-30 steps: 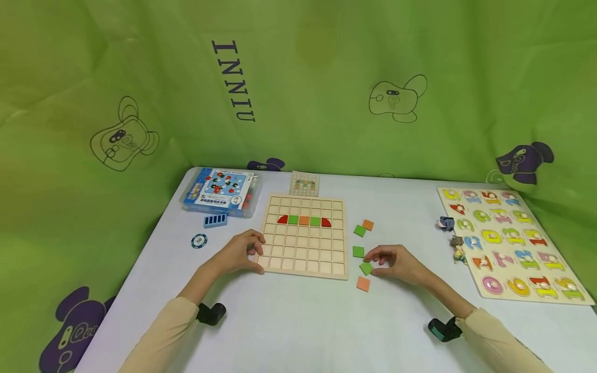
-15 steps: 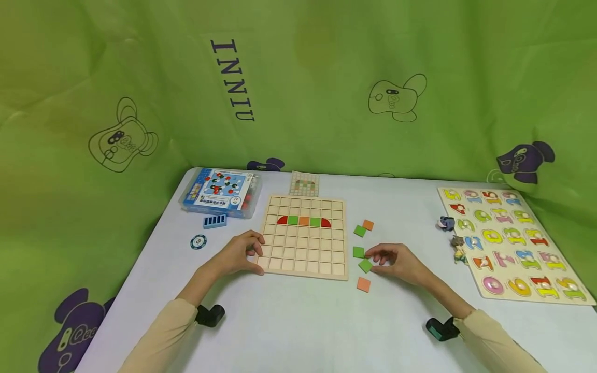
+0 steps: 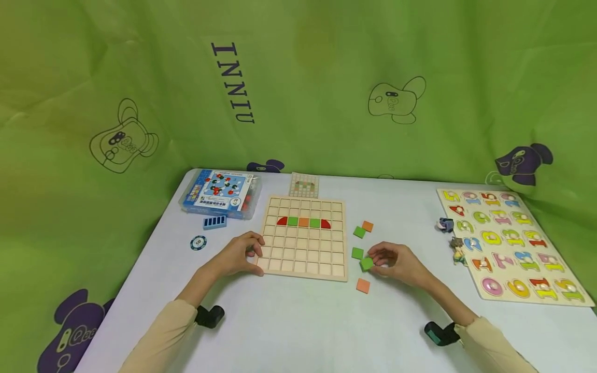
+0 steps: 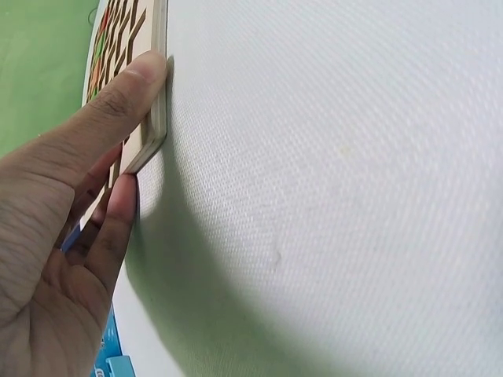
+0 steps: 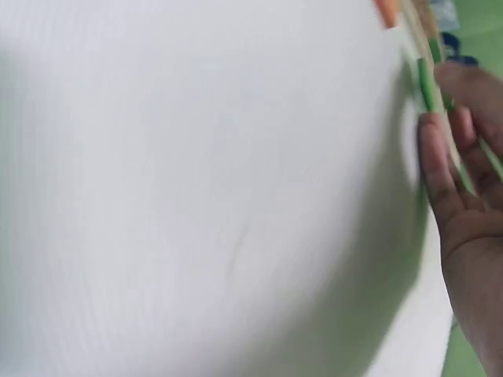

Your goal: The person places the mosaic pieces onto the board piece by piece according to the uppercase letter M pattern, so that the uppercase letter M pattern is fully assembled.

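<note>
A wooden grid board [image 3: 300, 255] lies on the table, with red, green and orange pieces in one row. My left hand [image 3: 242, 253] holds its near left corner; in the left wrist view the thumb presses the board's edge [image 4: 159, 114] while other fingers touch the adjoining side. To the right of the board, my right hand [image 3: 396, 263] pinches a green square tile [image 3: 366, 264] between thumb and fingers. That tile [image 5: 427, 85] is blurred in the right wrist view. Another green tile [image 3: 357, 253] lies beside it, and a salmon tile [image 3: 363, 285] lies nearer me.
Farther back are a green tile [image 3: 359, 232] and an orange tile [image 3: 367, 226]. A small pattern card [image 3: 304, 185] stands behind the board. At left are a plastic box [image 3: 219, 192], a blue block [image 3: 215, 222] and a chip [image 3: 198, 242]; at right, figurines [image 3: 446, 225] and a number puzzle [image 3: 515, 243].
The green tile at my right fingertips has shifted slightly and now appears tilted and lifted in the pinch. My left hand stays at the board's corner.
</note>
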Available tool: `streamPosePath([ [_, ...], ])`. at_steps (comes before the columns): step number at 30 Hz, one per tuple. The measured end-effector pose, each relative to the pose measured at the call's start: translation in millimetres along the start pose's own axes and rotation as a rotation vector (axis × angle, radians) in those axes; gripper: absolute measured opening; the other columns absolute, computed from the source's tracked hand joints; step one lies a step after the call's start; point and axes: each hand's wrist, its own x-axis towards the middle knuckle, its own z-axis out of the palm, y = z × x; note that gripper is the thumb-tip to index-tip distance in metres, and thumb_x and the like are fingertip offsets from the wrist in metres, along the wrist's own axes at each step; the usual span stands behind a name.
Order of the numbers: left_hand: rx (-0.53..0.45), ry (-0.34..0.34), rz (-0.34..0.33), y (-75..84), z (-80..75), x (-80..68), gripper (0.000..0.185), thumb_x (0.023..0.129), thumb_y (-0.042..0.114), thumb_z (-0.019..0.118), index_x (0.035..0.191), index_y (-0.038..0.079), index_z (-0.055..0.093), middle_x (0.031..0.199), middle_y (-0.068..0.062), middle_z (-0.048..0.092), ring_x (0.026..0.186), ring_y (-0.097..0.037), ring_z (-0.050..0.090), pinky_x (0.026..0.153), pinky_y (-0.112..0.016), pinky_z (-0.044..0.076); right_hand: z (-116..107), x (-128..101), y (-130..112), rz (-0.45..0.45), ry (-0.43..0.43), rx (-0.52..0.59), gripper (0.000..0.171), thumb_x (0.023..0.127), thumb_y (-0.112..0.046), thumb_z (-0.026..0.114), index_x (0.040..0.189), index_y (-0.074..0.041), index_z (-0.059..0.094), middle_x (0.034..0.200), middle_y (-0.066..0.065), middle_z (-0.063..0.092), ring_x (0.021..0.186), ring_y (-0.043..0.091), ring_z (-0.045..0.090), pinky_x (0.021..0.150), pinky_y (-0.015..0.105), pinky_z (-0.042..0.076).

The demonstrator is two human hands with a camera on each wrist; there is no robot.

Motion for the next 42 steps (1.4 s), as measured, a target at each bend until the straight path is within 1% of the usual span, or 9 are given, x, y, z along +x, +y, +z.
streamPosePath([
  [6, 0.004, 0.002, 0.011, -0.4, -0.1, -0.3, 0.036, 0.063, 0.017, 0.090, 0.081, 0.009, 0.060, 0.119, -0.008, 0.055, 0.096, -0.021, 0.053, 0.080, -0.028, 0.052, 8.3, -1.3, -15.5, 0.112, 0.136, 0.168, 0.040, 0.080, 0.005, 0.073, 0.115, 0.014, 0.056, 0.109, 0.027, 0.061, 0.087, 0.013, 0.067, 0.073, 0.023, 0.056],
  [10, -0.004, 0.000, 0.019, -0.2, 0.1, -0.2, 0.035, 0.063, 0.016, 0.090, 0.081, 0.009, 0.061, 0.119, -0.008, 0.055, 0.098, -0.021, 0.053, 0.081, -0.028, 0.052, 20.9, 4.5, -24.3, 0.167, 0.244, 0.242, 0.044, 0.080, 0.003, 0.074, 0.118, 0.015, 0.054, 0.111, 0.025, 0.061, 0.087, 0.008, 0.067, 0.076, 0.021, 0.055],
  [12, -0.005, 0.002, 0.022, -0.2, 0.0, -0.4, 0.035, 0.063, 0.016, 0.090, 0.081, 0.009, 0.060, 0.119, -0.008, 0.055, 0.098, -0.021, 0.053, 0.081, -0.028, 0.052, 27.6, 10.1, -28.3, 0.174, 0.275, 0.269, 0.044, 0.080, 0.004, 0.073, 0.118, 0.016, 0.053, 0.111, 0.024, 0.061, 0.087, 0.008, 0.066, 0.077, 0.021, 0.055],
  [19, -0.014, 0.007, 0.013, 1.5, -0.8, -1.3, 0.035, 0.063, 0.016, 0.090, 0.081, 0.008, 0.060, 0.119, -0.009, 0.055, 0.096, -0.021, 0.053, 0.081, -0.028, 0.052, 52.2, 35.3, -41.0, 0.188, 0.324, 0.280, 0.041, 0.079, 0.009, 0.072, 0.116, 0.015, 0.056, 0.112, 0.028, 0.061, 0.085, 0.008, 0.066, 0.077, 0.019, 0.055],
  [25, -0.017, 0.008, 0.020, 1.9, -0.9, -1.4, 0.035, 0.063, 0.016, 0.090, 0.081, 0.008, 0.060, 0.119, -0.009, 0.055, 0.097, -0.021, 0.053, 0.081, -0.028, 0.052, 79.2, 61.0, -43.4, 0.227, 0.345, 0.252, 0.038, 0.079, 0.005, 0.074, 0.113, 0.010, 0.059, 0.111, 0.024, 0.063, 0.089, 0.020, 0.067, 0.073, 0.017, 0.054],
  [28, -0.006, 0.006, 0.028, 0.8, -0.3, -1.4, 0.035, 0.063, 0.016, 0.090, 0.081, 0.008, 0.060, 0.119, -0.009, 0.056, 0.098, -0.022, 0.053, 0.081, -0.027, 0.052, 94.7, 74.8, -47.1, 0.220, 0.363, 0.234, 0.036, 0.078, 0.004, 0.075, 0.111, 0.008, 0.061, 0.109, 0.022, 0.064, 0.089, 0.027, 0.067, 0.073, 0.018, 0.054],
  [31, -0.001, 0.007, 0.026, 0.2, -0.5, -1.2, 0.035, 0.063, 0.015, 0.090, 0.081, 0.008, 0.060, 0.119, -0.008, 0.056, 0.100, -0.022, 0.053, 0.081, -0.026, 0.052, 111.5, 90.5, -51.2, 0.188, 0.377, 0.224, 0.034, 0.077, 0.004, 0.076, 0.108, 0.007, 0.063, 0.105, 0.021, 0.066, 0.087, 0.029, 0.068, 0.070, 0.019, 0.055],
  [39, -0.043, 0.007, 0.013, 0.8, -0.4, -1.0, 0.035, 0.063, 0.012, 0.090, 0.081, 0.006, 0.061, 0.119, -0.010, 0.055, 0.104, -0.025, 0.052, 0.084, -0.027, 0.053, 148.6, 125.8, -58.0, 0.018, 0.383, 0.141, 0.031, 0.074, 0.008, 0.077, 0.102, 0.012, 0.063, 0.096, 0.024, 0.066, 0.078, 0.032, 0.067, 0.067, 0.022, 0.056],
  [42, -0.046, 0.004, 0.014, 0.5, -0.1, -1.3, 0.035, 0.063, 0.013, 0.089, 0.081, 0.006, 0.061, 0.119, -0.010, 0.055, 0.104, -0.025, 0.052, 0.084, -0.027, 0.053, 156.9, 134.5, -59.0, -0.007, 0.392, 0.088, 0.028, 0.073, 0.010, 0.077, 0.098, 0.013, 0.063, 0.092, 0.023, 0.066, 0.076, 0.030, 0.066, 0.065, 0.021, 0.056],
])
